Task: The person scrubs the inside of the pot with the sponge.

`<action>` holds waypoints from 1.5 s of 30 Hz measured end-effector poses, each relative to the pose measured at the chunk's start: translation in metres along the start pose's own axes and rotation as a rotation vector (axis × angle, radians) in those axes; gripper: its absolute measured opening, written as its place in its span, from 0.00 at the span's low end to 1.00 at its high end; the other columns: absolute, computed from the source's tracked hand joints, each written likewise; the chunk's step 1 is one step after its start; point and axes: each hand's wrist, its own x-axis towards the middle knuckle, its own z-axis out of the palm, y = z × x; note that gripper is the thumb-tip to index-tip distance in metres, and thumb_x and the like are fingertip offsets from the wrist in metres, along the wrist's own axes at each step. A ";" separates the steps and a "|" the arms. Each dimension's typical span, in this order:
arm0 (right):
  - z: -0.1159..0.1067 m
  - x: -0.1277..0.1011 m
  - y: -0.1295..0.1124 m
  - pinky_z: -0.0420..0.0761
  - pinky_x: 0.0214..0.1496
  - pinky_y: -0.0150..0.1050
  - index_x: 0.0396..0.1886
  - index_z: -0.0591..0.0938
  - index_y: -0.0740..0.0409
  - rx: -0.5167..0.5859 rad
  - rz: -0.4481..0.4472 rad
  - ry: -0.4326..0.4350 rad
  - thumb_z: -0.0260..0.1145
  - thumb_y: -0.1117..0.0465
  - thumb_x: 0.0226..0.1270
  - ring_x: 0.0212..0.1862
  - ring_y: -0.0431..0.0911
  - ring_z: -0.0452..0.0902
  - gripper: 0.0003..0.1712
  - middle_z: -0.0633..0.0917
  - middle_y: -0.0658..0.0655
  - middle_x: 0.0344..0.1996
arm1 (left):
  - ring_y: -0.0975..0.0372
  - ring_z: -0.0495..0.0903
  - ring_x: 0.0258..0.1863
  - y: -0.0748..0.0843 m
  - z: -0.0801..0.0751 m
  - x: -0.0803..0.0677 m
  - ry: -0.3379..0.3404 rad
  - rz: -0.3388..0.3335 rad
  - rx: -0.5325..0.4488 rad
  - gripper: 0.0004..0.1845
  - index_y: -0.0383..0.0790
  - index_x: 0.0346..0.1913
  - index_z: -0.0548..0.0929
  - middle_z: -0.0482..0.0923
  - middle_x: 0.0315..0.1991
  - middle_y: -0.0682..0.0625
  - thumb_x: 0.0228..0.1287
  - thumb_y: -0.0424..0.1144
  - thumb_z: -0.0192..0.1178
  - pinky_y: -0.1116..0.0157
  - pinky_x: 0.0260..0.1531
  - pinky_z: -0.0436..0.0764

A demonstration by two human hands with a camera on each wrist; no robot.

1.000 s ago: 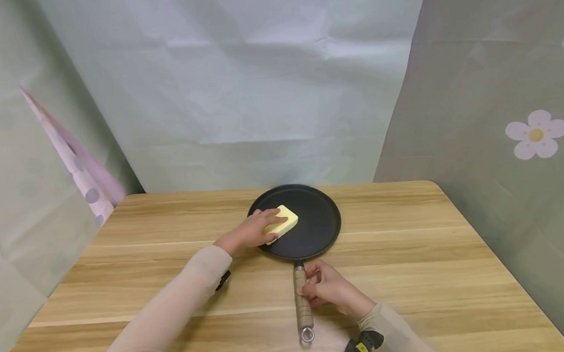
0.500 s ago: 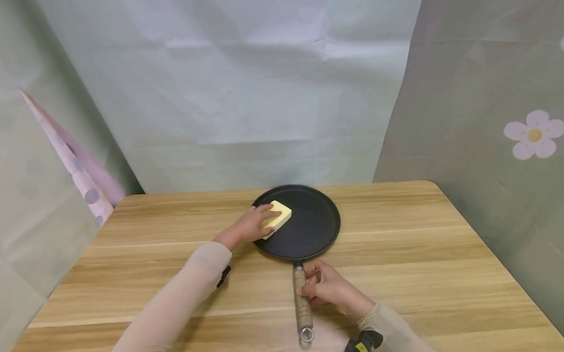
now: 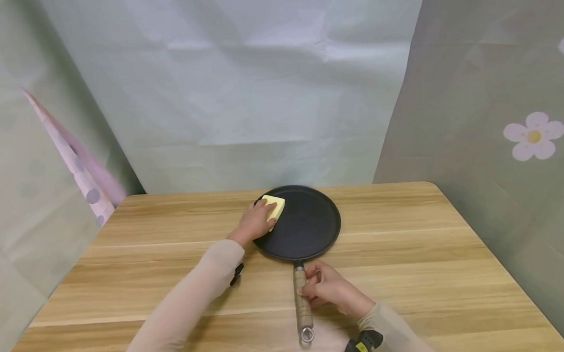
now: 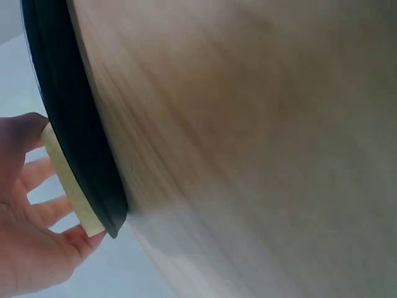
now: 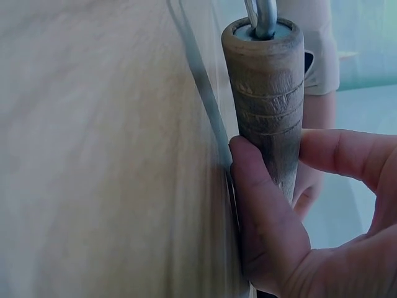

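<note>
A round, shallow black frying pan (image 3: 309, 227) lies on the wooden table, its wooden handle (image 3: 304, 312) pointing toward me. On the pan's left part, my left hand (image 3: 254, 221) grips a pale yellow sponge (image 3: 277, 206) between thumb and fingers. The left wrist view has the sponge (image 4: 71, 183) flat against the pan (image 4: 77, 118), with fingers at both its ends. My right hand (image 3: 330, 288) pinches the handle from the right side. In the right wrist view, thumb and fingers stand on opposite sides of the handle (image 5: 267, 93), below its metal hanging ring (image 5: 265, 15).
The wooden table (image 3: 406, 275) spreads out on both sides of the pan. Pale curtains (image 3: 260, 94) hang behind it and at both sides, with a flower print (image 3: 534, 136) on the right one. A black band (image 3: 364, 344) is on the right wrist.
My left hand has slid the sponge left and away from me across the pan, toward its far left rim. The right hand and the handle have stayed in place.
</note>
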 end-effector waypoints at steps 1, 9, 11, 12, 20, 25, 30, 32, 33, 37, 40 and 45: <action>0.000 0.000 0.000 0.82 0.31 0.39 0.45 0.66 0.68 0.001 0.001 0.001 0.67 0.71 0.53 0.29 0.45 0.76 0.23 0.75 0.57 0.29 | 0.35 0.59 0.66 0.000 0.001 0.000 0.006 -0.006 0.004 0.27 0.40 0.69 0.69 0.59 0.69 0.34 0.69 0.42 0.57 0.42 0.62 0.63; 0.000 0.001 0.000 0.82 0.31 0.39 0.44 0.66 0.68 0.002 0.004 0.003 0.66 0.71 0.52 0.28 0.45 0.76 0.22 0.74 0.56 0.29 | 0.35 0.59 0.66 0.006 0.004 -0.001 0.052 0.004 0.000 0.27 0.41 0.69 0.69 0.61 0.69 0.34 0.69 0.41 0.56 0.43 0.64 0.60; -0.001 0.001 -0.001 0.82 0.31 0.39 0.44 0.67 0.68 -0.002 0.009 0.006 0.66 0.71 0.52 0.27 0.45 0.76 0.22 0.74 0.56 0.29 | 0.35 0.59 0.66 0.008 0.004 -0.001 0.061 0.005 0.000 0.27 0.41 0.69 0.70 0.61 0.69 0.34 0.69 0.41 0.56 0.42 0.63 0.61; -0.001 0.001 -0.001 0.82 0.31 0.39 0.44 0.67 0.68 -0.003 0.012 0.006 0.66 0.71 0.52 0.27 0.45 0.76 0.22 0.74 0.56 0.29 | 0.35 0.59 0.66 0.009 0.003 -0.002 0.061 0.001 0.002 0.27 0.41 0.69 0.70 0.61 0.69 0.34 0.69 0.41 0.56 0.42 0.63 0.61; -0.002 0.000 -0.002 0.82 0.31 0.40 0.44 0.67 0.69 -0.017 0.022 0.006 0.66 0.71 0.53 0.27 0.45 0.76 0.21 0.74 0.57 0.29 | 0.36 0.63 0.64 0.013 -0.003 -0.005 0.107 -0.008 -0.001 0.27 0.38 0.68 0.70 0.63 0.67 0.33 0.68 0.41 0.57 0.45 0.61 0.65; -0.002 0.000 -0.001 0.83 0.32 0.41 0.45 0.67 0.69 -0.021 0.026 0.000 0.66 0.71 0.53 0.28 0.45 0.77 0.21 0.74 0.57 0.30 | 0.37 0.65 0.61 0.013 -0.007 -0.008 0.134 -0.009 -0.014 0.27 0.36 0.67 0.71 0.64 0.66 0.32 0.66 0.40 0.58 0.46 0.59 0.66; -0.003 0.001 0.000 0.83 0.32 0.41 0.46 0.67 0.69 -0.022 0.027 -0.004 0.66 0.71 0.54 0.28 0.46 0.77 0.22 0.75 0.58 0.31 | 0.34 0.67 0.58 0.011 -0.014 -0.012 0.145 -0.035 -0.036 0.27 0.37 0.67 0.71 0.65 0.65 0.31 0.65 0.40 0.58 0.42 0.55 0.70; -0.003 0.000 -0.001 0.83 0.32 0.41 0.46 0.67 0.69 -0.022 0.024 -0.006 0.66 0.71 0.54 0.29 0.46 0.77 0.22 0.75 0.58 0.31 | 0.33 0.67 0.57 0.010 -0.017 -0.015 0.153 -0.043 -0.046 0.27 0.36 0.66 0.72 0.65 0.65 0.30 0.65 0.39 0.59 0.41 0.52 0.71; -0.003 0.000 -0.001 0.83 0.32 0.41 0.46 0.67 0.70 -0.021 0.023 -0.008 0.66 0.71 0.54 0.29 0.46 0.77 0.22 0.75 0.58 0.31 | 0.32 0.67 0.57 0.010 -0.018 -0.017 0.152 -0.048 -0.051 0.27 0.36 0.66 0.72 0.65 0.65 0.30 0.65 0.39 0.58 0.40 0.51 0.72; -0.003 -0.001 -0.002 0.82 0.32 0.40 0.46 0.67 0.70 -0.021 0.023 -0.012 0.66 0.70 0.54 0.29 0.45 0.77 0.22 0.75 0.58 0.31 | 0.32 0.67 0.57 0.005 -0.023 -0.023 0.160 -0.063 -0.057 0.27 0.35 0.66 0.72 0.65 0.64 0.29 0.65 0.40 0.58 0.40 0.49 0.73; -0.003 -0.001 -0.001 0.82 0.32 0.40 0.46 0.66 0.70 -0.022 0.029 -0.010 0.67 0.70 0.54 0.29 0.45 0.77 0.23 0.76 0.58 0.31 | 0.32 0.66 0.57 0.001 -0.027 -0.026 0.166 -0.069 -0.044 0.27 0.35 0.66 0.72 0.65 0.64 0.29 0.65 0.40 0.58 0.41 0.51 0.72; -0.003 -0.001 0.000 0.82 0.32 0.41 0.46 0.66 0.71 -0.030 0.025 -0.005 0.67 0.71 0.54 0.29 0.46 0.77 0.23 0.76 0.58 0.31 | 0.32 0.66 0.57 -0.006 -0.031 -0.032 0.178 -0.078 -0.041 0.27 0.34 0.66 0.72 0.65 0.63 0.28 0.66 0.40 0.58 0.40 0.55 0.69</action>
